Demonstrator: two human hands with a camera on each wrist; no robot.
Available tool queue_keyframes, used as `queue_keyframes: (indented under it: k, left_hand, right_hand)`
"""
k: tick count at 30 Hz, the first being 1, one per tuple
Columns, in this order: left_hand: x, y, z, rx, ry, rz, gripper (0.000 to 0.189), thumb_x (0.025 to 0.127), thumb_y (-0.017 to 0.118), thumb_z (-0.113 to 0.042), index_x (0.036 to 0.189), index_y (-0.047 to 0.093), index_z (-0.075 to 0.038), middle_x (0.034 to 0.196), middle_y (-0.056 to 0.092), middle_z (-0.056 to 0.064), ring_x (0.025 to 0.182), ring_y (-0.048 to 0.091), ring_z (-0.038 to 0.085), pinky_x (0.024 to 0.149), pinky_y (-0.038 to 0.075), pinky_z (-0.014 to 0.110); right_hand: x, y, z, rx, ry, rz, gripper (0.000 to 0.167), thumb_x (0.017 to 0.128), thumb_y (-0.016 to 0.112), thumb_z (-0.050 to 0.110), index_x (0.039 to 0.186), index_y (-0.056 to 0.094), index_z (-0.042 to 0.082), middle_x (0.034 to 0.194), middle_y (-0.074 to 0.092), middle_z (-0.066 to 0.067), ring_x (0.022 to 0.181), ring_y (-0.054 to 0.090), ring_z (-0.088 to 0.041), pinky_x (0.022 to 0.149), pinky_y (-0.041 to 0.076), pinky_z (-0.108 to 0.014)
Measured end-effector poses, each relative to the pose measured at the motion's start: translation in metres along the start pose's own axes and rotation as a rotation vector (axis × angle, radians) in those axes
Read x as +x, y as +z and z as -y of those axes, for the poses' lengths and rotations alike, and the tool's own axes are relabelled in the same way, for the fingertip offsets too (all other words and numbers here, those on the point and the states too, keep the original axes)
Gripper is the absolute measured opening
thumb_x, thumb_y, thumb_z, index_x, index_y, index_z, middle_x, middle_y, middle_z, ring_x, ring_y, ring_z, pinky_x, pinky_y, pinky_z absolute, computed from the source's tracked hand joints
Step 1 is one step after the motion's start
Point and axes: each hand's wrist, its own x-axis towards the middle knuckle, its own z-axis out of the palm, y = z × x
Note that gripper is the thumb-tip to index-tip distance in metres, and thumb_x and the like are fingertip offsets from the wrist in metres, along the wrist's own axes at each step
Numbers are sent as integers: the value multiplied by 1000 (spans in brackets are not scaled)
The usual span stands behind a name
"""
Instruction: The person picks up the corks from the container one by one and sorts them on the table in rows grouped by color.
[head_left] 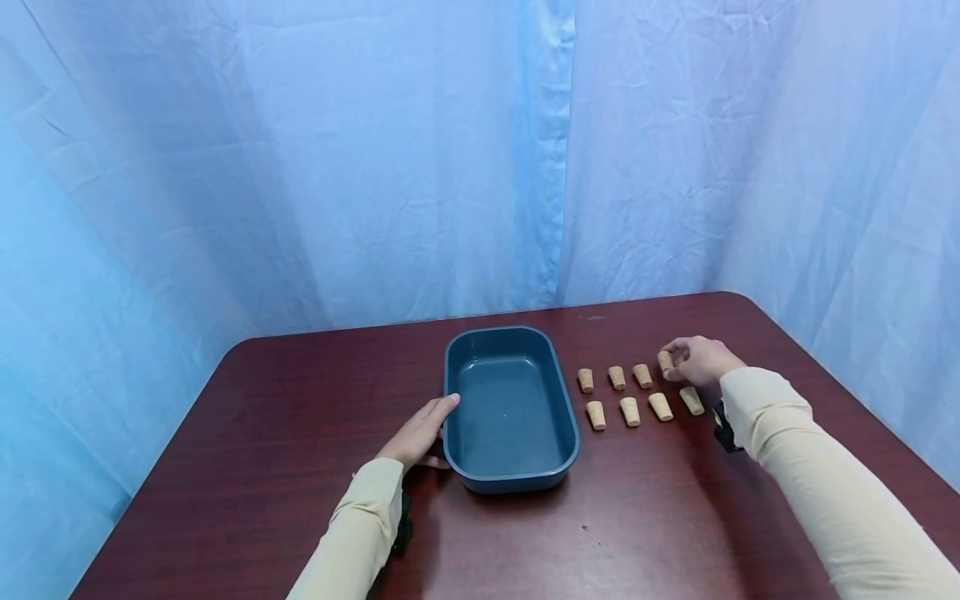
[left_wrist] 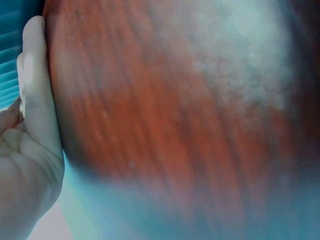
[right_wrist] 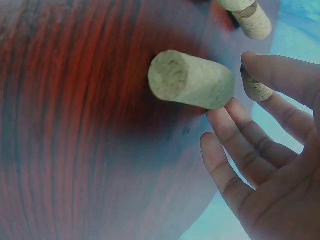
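Observation:
In the head view my left hand (head_left: 417,433) lies at the left side of a dark blue rectangular tray (head_left: 459,467), its fingertips right at the rim. The left wrist view shows straight fingers (left_wrist: 35,55) along the tray's side. My right hand (head_left: 701,360) pinches a tapered cork stopper (right_wrist: 257,91) between thumb and index finger, at the far right end of the back row. The other right-hand fingers spread loosely beside a paler cork stopper (right_wrist: 192,80) of the front row. The held cork is partly covered by the fingers in the right wrist view.
Several more corks lie in two rows right of the tray, such as a back-row cork (head_left: 586,381) and a front-row cork (head_left: 596,415). All rest on a dark red-brown table (head_left: 300,433). Pale blue curtains (head_left: 390,167) hang behind and on both sides.

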Motion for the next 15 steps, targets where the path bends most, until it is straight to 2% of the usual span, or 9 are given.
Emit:
queue_keyframes:
  k: [3,10,15]
  left_hand:
    - [0,1,0,-3,1,2,70,106,42,-53,157,34,-5,116,53,20,100,57,31,72,63,47]
    - [0,1,0,-4,2,4,69,107,42,-52,157,34,-5,115,53,20,100,57,31,72,63,46]
    - [2,0,3,-13,-3,15,71,106,43,-54,157,34,-6,115,53,20,99,58,30,73,63,45]
  right_hand:
    - [-1,1,-1,-5,8,-6,40,94,61,4,129,55,-14,113,59,-31,99,58,-41,75,52,-46]
    - [3,3,1,-41,30,-22,37,91,67,4,124,60,-12,103,61,-25,85,56,-32,67,47,-37]
    - [8,7,-1,-117,23,-32,35,87,62,0,120,65,-10,111,64,-30,87,61,-35,69,50,-41]
